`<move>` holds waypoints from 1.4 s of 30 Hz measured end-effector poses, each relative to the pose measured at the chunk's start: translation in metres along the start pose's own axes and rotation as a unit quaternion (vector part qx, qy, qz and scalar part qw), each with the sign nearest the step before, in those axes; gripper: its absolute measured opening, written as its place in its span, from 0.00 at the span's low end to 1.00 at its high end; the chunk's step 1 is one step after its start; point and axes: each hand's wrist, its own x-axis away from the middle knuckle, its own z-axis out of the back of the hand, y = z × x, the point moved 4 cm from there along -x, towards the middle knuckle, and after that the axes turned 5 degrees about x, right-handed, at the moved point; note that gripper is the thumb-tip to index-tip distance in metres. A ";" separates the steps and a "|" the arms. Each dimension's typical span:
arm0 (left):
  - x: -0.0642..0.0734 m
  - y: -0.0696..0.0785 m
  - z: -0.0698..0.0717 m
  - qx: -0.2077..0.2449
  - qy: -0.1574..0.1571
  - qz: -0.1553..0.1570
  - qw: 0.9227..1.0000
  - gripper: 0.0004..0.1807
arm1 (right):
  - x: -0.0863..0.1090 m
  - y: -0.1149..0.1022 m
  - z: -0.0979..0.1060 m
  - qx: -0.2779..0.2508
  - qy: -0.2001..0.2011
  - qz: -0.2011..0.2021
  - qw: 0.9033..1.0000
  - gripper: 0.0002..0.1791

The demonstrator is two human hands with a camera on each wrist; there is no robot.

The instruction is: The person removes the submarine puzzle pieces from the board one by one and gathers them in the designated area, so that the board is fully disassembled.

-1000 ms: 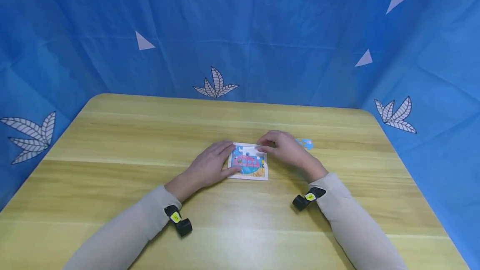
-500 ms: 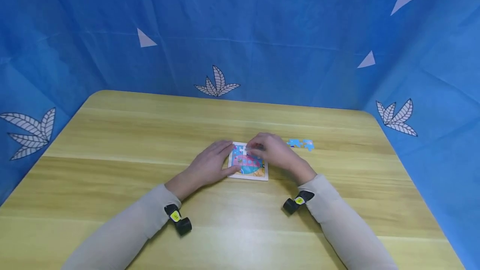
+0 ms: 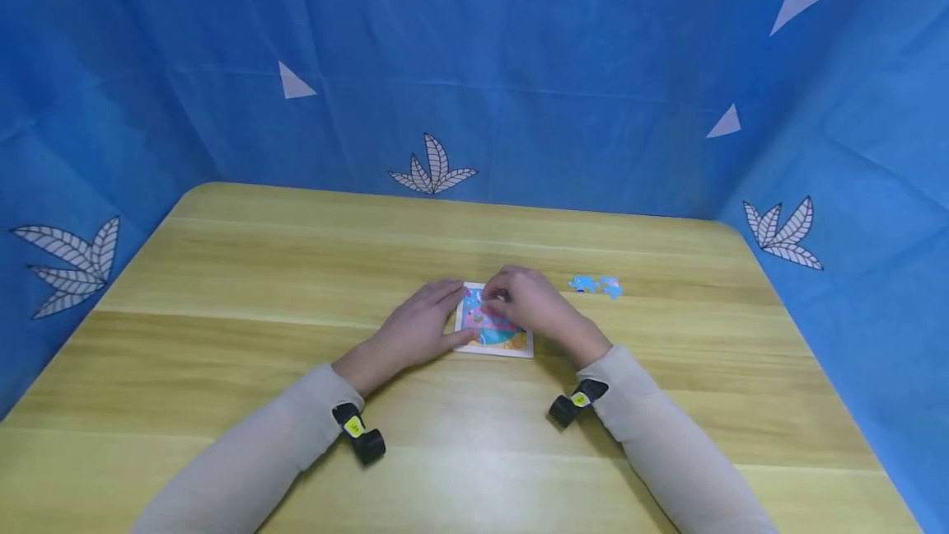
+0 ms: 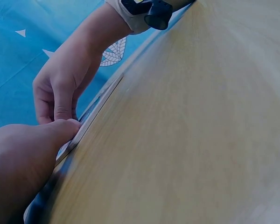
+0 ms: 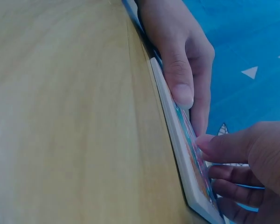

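A small jigsaw puzzle (image 3: 498, 335) in a white frame lies on the table, its picture pink, teal and sandy. My left hand (image 3: 415, 326) rests along its left side, fingers straight at the upper corner and thumb on the lower part. Over the upper middle of the picture, my right hand (image 3: 537, 303) has thumb and fingers bent together in a pinch; a puzzle piece there is hidden by the fingertips. In the right wrist view, the right thumb (image 5: 214, 147) is right at the puzzle surface, close to the left fingers.
Loose blue puzzle pieces (image 3: 584, 283) lie to the right of the frame, beyond the right hand. The wooden table (image 3: 296, 262) ends at a blue curtain (image 3: 504, 64) behind. Both wrists carry small black cameras.
My right hand has moved left from the frame's upper right corner to its upper middle and lowered to the picture, uncovering the loose pieces. The left hand has stayed at the frame.
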 end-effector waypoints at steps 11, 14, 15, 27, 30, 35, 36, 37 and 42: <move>0.002 -0.003 -0.004 0.003 -0.002 0.010 1.000 0.43 | 0.002 -0.004 -0.008 0.001 -0.008 -0.025 1.000 0.07; 0.001 -0.002 -0.005 0.002 -0.001 0.008 1.000 0.43 | 0.002 -0.006 -0.008 0.010 0.000 -0.030 0.999 0.06; 0.001 -0.002 -0.005 0.002 -0.001 0.007 1.000 0.43 | 0.002 -0.006 -0.008 0.014 0.005 -0.032 0.999 0.06; -0.004 -0.002 0.001 -0.005 -0.008 0.016 1.000 0.44 | -0.002 -0.008 -0.005 0.010 0.005 -0.040 0.999 0.07; -0.005 -0.002 0.000 -0.001 -0.012 0.015 1.000 0.44 | -0.001 -0.007 -0.002 0.020 0.016 -0.042 0.999 0.07; -0.005 -0.002 0.000 -0.002 -0.012 0.012 1.000 0.43 | 0.001 -0.008 0.001 0.041 0.030 -0.037 0.998 0.06; -0.005 -0.002 0.000 -0.002 -0.011 0.013 1.000 0.43 | 0.002 -0.009 0.001 0.044 0.032 -0.037 0.998 0.06; -0.004 -0.002 0.000 -0.002 -0.009 0.014 1.000 0.43 | 0.002 -0.011 0.001 0.047 0.033 -0.037 0.998 0.06; -0.002 -0.001 -0.002 -0.002 -0.010 0.016 1.000 0.44 | 0.005 -0.015 -0.001 0.046 0.026 -0.055 0.997 0.06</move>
